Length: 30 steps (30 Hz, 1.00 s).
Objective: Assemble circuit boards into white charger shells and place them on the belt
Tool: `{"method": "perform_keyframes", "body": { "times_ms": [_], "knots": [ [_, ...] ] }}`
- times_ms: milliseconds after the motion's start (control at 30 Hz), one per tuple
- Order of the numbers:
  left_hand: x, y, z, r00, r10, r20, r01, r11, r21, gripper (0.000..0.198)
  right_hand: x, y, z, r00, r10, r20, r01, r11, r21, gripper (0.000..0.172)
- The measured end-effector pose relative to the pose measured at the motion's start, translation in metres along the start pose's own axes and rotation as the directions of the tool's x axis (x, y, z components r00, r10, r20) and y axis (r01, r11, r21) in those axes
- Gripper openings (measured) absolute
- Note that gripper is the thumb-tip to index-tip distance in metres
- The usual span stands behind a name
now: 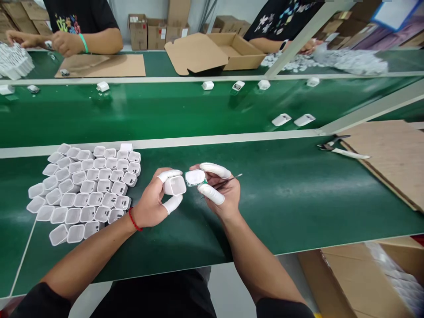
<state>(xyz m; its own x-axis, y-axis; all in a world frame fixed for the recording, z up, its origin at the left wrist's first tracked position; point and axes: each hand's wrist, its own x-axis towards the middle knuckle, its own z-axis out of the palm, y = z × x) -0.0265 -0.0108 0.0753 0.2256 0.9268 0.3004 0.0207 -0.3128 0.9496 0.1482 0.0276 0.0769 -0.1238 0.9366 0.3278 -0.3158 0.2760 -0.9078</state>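
My left hand [155, 196], with white finger cots on thumb and finger, grips a white plastic charger housing [175, 185] whose open end faces right. Just right of it, my right hand [220, 187], in white finger cots too, pinches a small circuit board [195, 177] with a white top and green edge. Housing and board are close together; whether they touch I cannot tell. A thin dark tweezers-like tool [228, 181] also lies in the right palm. Left of my hands, several white housings [88, 187] stand in tight rows on the green bench.
Beyond a white rail [159, 142] runs a green belt [159, 108] carrying several white housings [281, 119]. A cutter-like tool [334, 143] lies by a brown board [391, 154] at right. Two people sit opposite beside an open cardboard box [238, 51].
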Motion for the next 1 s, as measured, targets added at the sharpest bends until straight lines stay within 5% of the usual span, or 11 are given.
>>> {"method": "perform_keyframes", "body": {
  "times_ms": [267,700,1000],
  "knots": [
    [0.003,-0.0038,0.0029,0.984,0.02,-0.175,0.01,0.985,0.172,0.042,-0.0089,-0.0029,0.0022,0.985,-0.121,0.121,0.148,0.957,-0.247,0.032],
    [0.0011,-0.001,0.0049,0.972,-0.004,-0.235,0.078,0.948,0.308,0.039,-0.0108,0.0017,0.0064,0.878,-0.366,0.309,0.47,0.784,-0.406,0.041],
    [-0.0003,-0.0056,0.0052,0.969,0.051,-0.241,0.065,0.891,0.449,0.041,-0.0101,-0.0015,0.0062,0.826,-0.415,0.383,0.559,0.696,-0.451,0.047]
  ]
}}
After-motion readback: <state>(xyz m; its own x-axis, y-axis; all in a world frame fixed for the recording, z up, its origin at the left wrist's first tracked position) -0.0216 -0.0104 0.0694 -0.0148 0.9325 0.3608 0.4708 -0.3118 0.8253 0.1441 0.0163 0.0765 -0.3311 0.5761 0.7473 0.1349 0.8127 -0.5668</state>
